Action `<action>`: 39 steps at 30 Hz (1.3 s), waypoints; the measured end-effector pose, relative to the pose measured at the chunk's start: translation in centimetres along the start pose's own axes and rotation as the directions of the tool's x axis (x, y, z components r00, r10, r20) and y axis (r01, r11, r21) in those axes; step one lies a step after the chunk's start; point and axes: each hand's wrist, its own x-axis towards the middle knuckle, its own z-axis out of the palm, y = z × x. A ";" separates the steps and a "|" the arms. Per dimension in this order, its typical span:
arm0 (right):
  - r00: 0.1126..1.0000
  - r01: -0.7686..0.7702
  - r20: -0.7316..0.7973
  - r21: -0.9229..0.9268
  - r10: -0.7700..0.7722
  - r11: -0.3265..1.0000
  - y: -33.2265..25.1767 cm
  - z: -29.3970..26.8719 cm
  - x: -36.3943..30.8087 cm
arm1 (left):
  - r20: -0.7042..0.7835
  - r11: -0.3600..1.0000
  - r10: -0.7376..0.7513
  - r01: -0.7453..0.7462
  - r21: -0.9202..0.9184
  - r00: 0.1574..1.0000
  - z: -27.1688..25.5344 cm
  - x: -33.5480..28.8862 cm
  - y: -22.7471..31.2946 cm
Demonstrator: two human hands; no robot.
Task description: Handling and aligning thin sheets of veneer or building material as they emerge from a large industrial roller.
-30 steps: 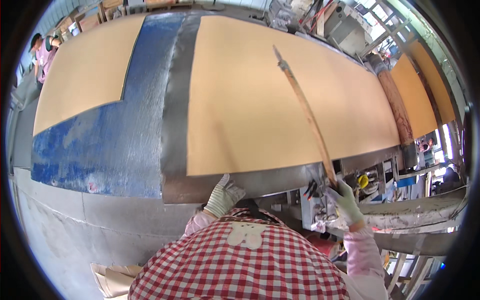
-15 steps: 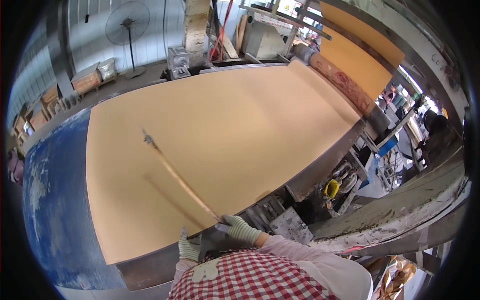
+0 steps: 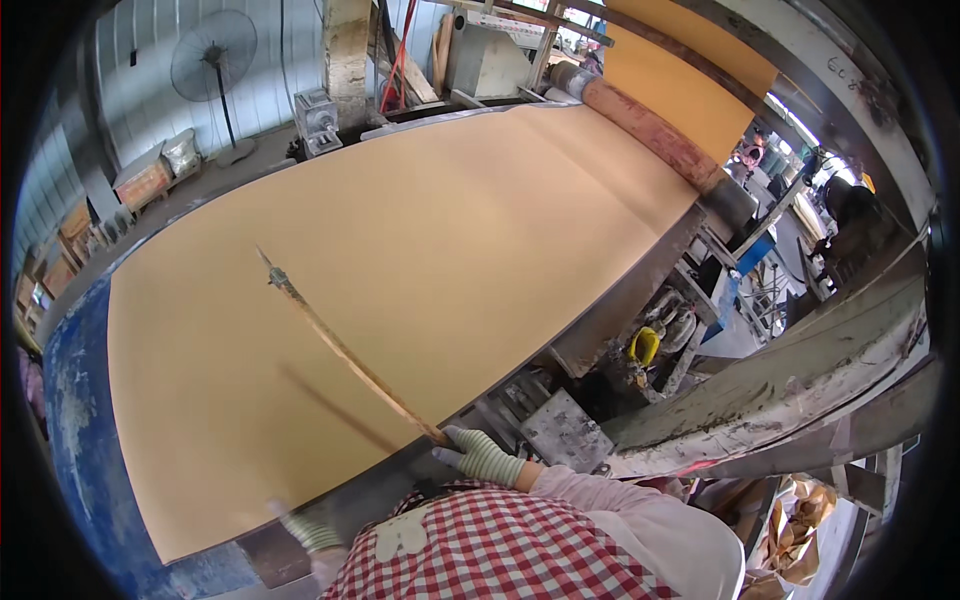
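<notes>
My right hand, in a striped knit glove, is closed round the near end of a long thin wooden stick. The stick slants away to the left above a broad tan sheet, casting a shadow on it; its far end has a grey wrapped part and a narrow point. At the near left edge of the sheet is my left hand, in a similar glove. Motion smears its fingers, and I cannot tell whether they touch the sheet. The sheet lies over a long table with a worn blue surface at its left end.
A reddish roller crosses the far right end of the sheet, with an orange sheet hanging behind it. A dirty metal beam and machine parts stand close on my right. A fan stands at the far left.
The sheet's left edge has moved left, covering more of the blue surface. My left hand has moved left and nearer, away from my right hand. My right hand still holds the stick.
</notes>
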 end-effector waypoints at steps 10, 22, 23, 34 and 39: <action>0.998 -0.032 -0.048 0.079 0.036 0.996 -1.2 1.7 -1.9 | -0.202 0.889 -0.215 0.277 0.365 0.956 -3.3 2.1 -5.3; 0.972 -0.187 -0.044 0.443 0.230 0.877 1.0 2.0 -3.3 | -0.036 0.890 -0.434 0.435 0.136 0.900 0.6 -1.5 -9.1; 0.972 -0.193 -0.045 0.397 0.229 0.897 0.1 2.0 -2.8 | -0.042 0.842 -0.513 0.512 0.170 0.857 0.2 -1.1 -10.1; 0.934 -0.278 -0.101 0.397 0.343 0.875 -0.3 1.1 -2.1 | -0.302 0.826 -0.090 0.241 0.511 0.949 -2.8 -0.5 -1.6; 0.892 -0.351 -0.149 0.367 0.427 0.862 -1.4 -1.8 1.7 | -0.305 0.789 -0.496 0.568 0.233 0.813 -0.9 -0.4 -7.8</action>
